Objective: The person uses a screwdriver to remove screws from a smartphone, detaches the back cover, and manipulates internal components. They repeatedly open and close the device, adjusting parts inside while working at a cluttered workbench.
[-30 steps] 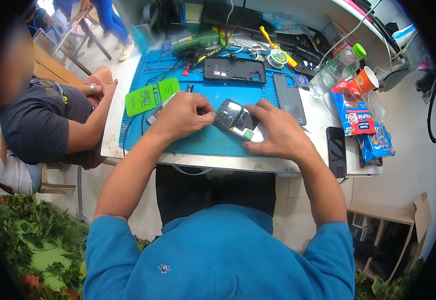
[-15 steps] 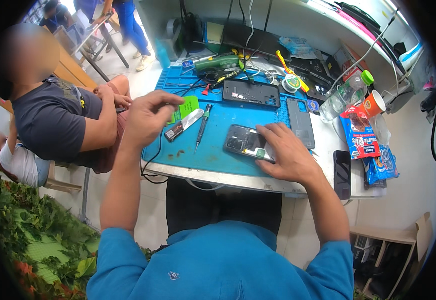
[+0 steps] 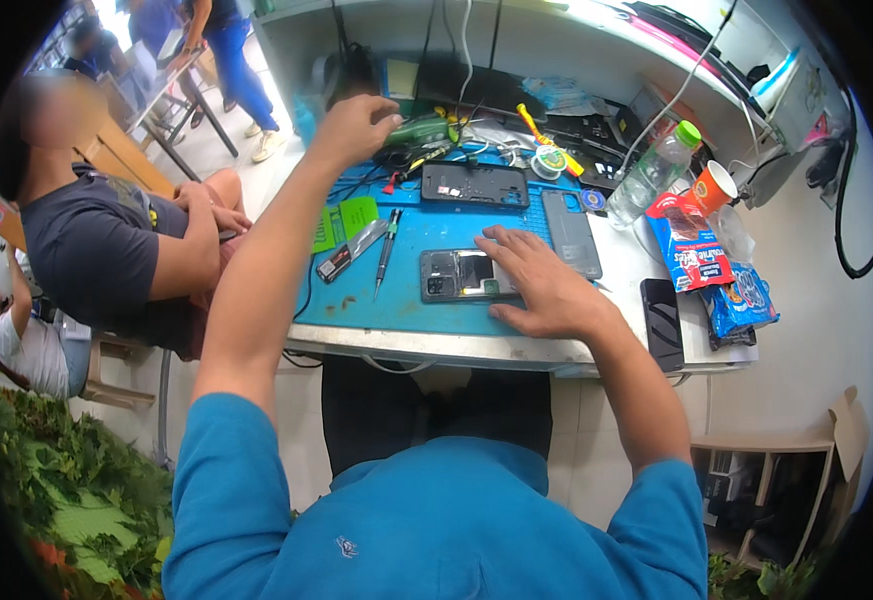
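Note:
On the blue work mat [image 3: 356,300] lies an opened smartphone [image 3: 456,277], its back off and inner parts showing. My right hand [image 3: 546,285] spans its right end, thumb at the near edge and fingertips at the far edge. My left hand [image 3: 354,128] is held up towards the back left of the desk, near a green hand tool [image 3: 421,130]. Its fingers are loosely bent, and I see nothing in them. A slim screwdriver [image 3: 388,250], a dark battery-like strip [image 3: 349,252] and a green card [image 3: 346,224] lie left of the phone.
Behind the phone are a black phone frame [image 3: 474,184], a grey back cover [image 3: 569,235], a solder spool [image 3: 548,162] and cables. At right stand a bottle [image 3: 651,175], a paper cup [image 3: 713,190], snack bags [image 3: 691,245] and a dark phone [image 3: 661,325]. A person [image 3: 106,240] sits at left.
My left hand has moved up and away, from above the green card towards the back of the desk. The opened phone lies straighter now, with my right hand still on it. The view has shifted slightly.

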A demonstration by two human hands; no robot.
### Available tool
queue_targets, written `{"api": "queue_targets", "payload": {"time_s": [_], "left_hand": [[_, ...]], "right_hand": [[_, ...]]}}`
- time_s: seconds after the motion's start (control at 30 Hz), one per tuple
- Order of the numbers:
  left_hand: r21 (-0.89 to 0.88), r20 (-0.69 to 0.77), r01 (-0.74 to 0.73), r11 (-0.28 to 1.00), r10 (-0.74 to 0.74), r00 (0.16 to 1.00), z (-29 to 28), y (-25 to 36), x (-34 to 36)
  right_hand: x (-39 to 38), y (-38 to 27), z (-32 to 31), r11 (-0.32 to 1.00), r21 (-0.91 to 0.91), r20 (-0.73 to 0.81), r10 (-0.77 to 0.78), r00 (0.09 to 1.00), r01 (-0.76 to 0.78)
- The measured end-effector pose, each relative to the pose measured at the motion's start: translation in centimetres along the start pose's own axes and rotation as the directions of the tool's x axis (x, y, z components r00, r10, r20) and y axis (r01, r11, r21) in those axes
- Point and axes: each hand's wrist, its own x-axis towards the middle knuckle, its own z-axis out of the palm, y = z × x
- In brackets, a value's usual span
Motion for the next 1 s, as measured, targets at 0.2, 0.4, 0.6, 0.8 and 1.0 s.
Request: {"api": "queue_targets", "payload": {"time_s": [0.2,0.4,0.6,0.8,1.0], "left_hand": [[0.435,0.389,-0.086,0.896,-0.101,0.916,2.9,1.6,5.2],[0.545,0.491,-0.225,0.807,-0.090,0.866,4.4,4.0,5.9],[0.488,0.507,-0.242,0.838,-0.047,0.861,5.3,2.4,4.9],[0.443,0.434,-0.222,0.869,0.009,0.901,2.6,2.0,4.1],[0.320,0.358,-0.040,0.947,-0.082,0.930,-6.6,3.4,-2.1]], "right_hand": [[-3.2,-1.7,-1.1,0.997,0.068,-0.089,0.051,0.995,-0.045],[-3.1,-1.0,-1.5,0.998,0.053,-0.043,0.041,0.998,-0.039],[1.4,-0.4,-0.1,0.998,0.036,0.001,-0.052,0.999,0.052],[3.3,-0.2,-0.2,0.999,0.026,0.072,-0.030,0.997,0.028],[3.1,0.3,0.4,0.997,0.007,-0.048,-0.080,0.996,0.081]]}}
